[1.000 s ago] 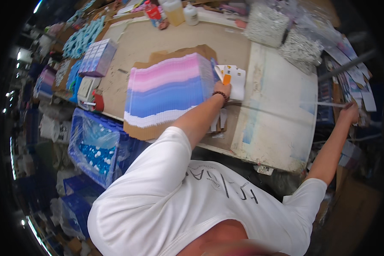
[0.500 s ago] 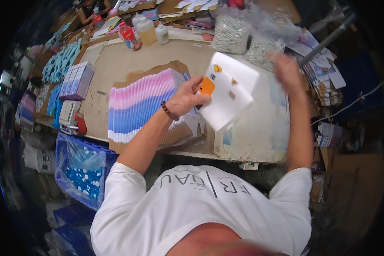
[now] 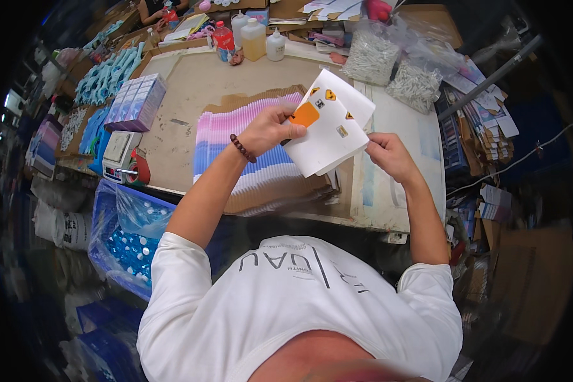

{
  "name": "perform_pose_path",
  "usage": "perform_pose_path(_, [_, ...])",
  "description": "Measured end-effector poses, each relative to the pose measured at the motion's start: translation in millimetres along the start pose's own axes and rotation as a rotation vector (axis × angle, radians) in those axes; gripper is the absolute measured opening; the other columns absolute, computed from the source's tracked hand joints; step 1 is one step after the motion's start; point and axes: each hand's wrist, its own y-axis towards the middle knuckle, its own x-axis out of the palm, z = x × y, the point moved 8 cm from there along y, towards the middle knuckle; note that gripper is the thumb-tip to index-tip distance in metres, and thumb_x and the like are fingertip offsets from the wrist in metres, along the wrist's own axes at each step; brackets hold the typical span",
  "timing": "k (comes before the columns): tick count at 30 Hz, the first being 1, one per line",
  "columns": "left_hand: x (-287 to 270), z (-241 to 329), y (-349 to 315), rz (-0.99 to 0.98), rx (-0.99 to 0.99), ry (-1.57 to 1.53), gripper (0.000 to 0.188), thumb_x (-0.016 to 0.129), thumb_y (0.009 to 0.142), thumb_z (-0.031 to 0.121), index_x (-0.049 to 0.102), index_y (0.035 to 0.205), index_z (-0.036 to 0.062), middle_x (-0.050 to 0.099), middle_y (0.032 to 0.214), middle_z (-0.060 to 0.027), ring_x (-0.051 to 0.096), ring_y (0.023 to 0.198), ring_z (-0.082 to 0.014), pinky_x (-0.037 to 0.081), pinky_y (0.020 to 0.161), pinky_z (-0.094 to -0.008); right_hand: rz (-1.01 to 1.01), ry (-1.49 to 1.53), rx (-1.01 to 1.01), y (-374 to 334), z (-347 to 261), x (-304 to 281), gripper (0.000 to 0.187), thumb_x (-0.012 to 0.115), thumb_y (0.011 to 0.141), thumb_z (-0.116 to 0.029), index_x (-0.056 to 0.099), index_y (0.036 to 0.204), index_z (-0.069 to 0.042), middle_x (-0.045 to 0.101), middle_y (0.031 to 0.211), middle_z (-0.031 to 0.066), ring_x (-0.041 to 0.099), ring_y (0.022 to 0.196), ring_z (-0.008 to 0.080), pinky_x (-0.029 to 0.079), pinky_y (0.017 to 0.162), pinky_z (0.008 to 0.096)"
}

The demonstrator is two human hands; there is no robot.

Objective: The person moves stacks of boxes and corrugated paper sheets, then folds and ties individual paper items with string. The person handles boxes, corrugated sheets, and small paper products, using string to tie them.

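White sticker sheets (image 3: 328,137), with an orange patch and a few small yellow stickers on them, are held up over the table. My left hand (image 3: 270,132), a beaded bracelet at its wrist, grips their left edge, thumb on top. At the lower right corner, my right hand (image 3: 391,156) pinches the edge between thumb and fingers. Below and left of the sheets, a tight row of pink, blue and white flat cartons (image 3: 235,140) sits on brown cardboard. The sheets and my left hand hide part of that row.
Bottles (image 3: 253,39) stand at the table's far edge. Clear bags of small white parts (image 3: 370,54) lie at the back right. On the left are purple boxes (image 3: 137,105), a small scale (image 3: 120,153), a tape roll (image 3: 140,167) and a blue crate (image 3: 99,216). Another person sits far left.
My right hand has come down and left from the right side and now grips the sheets' corner. My left hand still holds the sheets, which are tilted slightly differently.
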Motion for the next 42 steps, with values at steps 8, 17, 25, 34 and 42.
perform_pose_path(8, [-75.5, 14.1, -34.0, 0.132, 0.061, 0.255, 0.024, 0.069, 0.083, 0.014, 0.064, 0.098, -0.0040, 0.064, 0.082, -0.0023, 0.056, 0.071, -0.0080, 0.046, 0.064, -0.0231, 0.104, 0.158, 0.238, -42.2, 5.9, 83.1, 0.024, 0.053, 0.094, -0.022, 0.065, 0.089, -0.001, 0.053, 0.061, -0.0021, 0.042, 0.049, 0.0050, 0.034, 0.045, 0.0198])
perform_pose_path(17, [4.9, 20.3, -54.7, -0.201, 0.172, 1.063, 0.020, 0.066, 0.076, 0.012, 0.067, 0.095, 0.0042, 0.063, 0.074, -0.0195, 0.061, 0.072, -0.0372, 0.048, 0.065, -0.0423, 0.025, -0.831, -0.505, -80.1, -123.1, 128.4, 0.018, 0.059, 0.084, -0.024, 0.060, 0.081, -0.006, 0.058, 0.069, 0.0145, 0.058, 0.068, 0.0323, 0.045, 0.058, 0.0401])
perform_pose_path(25, [50.9, 45.3, -100.2, -0.469, 0.119, 0.546, 0.018, 0.068, 0.080, 0.008, 0.065, 0.095, -0.0013, 0.065, 0.080, -0.0078, 0.059, 0.072, -0.0128, 0.048, 0.066, -0.0277, 0.420, 0.748, -0.011, -56.3, 27.1, 114.5, 0.040, 0.053, 0.093, -0.036, 0.054, 0.119, -0.005, 0.063, 0.071, 0.0017, 0.058, 0.065, 0.0143, 0.044, 0.056, 0.0268])
perform_pose_path(34, [-0.3, 32.8, -29.1, -0.013, 0.128, 0.752, 0.022, 0.067, 0.081, 0.013, 0.065, 0.098, -0.0006, 0.066, 0.082, -0.0095, 0.060, 0.072, -0.0176, 0.047, 0.067, -0.0323, 0.157, 0.032, -0.035, -144.6, 12.7, 156.8, 0.022, 0.051, 0.094, -0.020, 0.061, 0.088, -0.001, 0.052, 0.062, 0.0025, 0.049, 0.055, 0.0105, 0.041, 0.051, 0.0266])
perform_pose_path(42, [175.8, 14.2, -111.3, -0.731, 0.347, 0.925, 0.019, 0.071, 0.076, 0.013, 0.065, 0.089, -0.0005, 0.062, 0.069, -0.0164, 0.060, 0.063, -0.0266, 0.048, 0.060, -0.0340, -0.022, -0.062, -0.147, -136.6, 6.2, 58.1, 0.015, 0.062, 0.082, -0.014, 0.066, 0.092, -0.003, 0.065, 0.074, 0.0049, 0.062, 0.071, 0.0155, 0.048, 0.065, 0.0289])
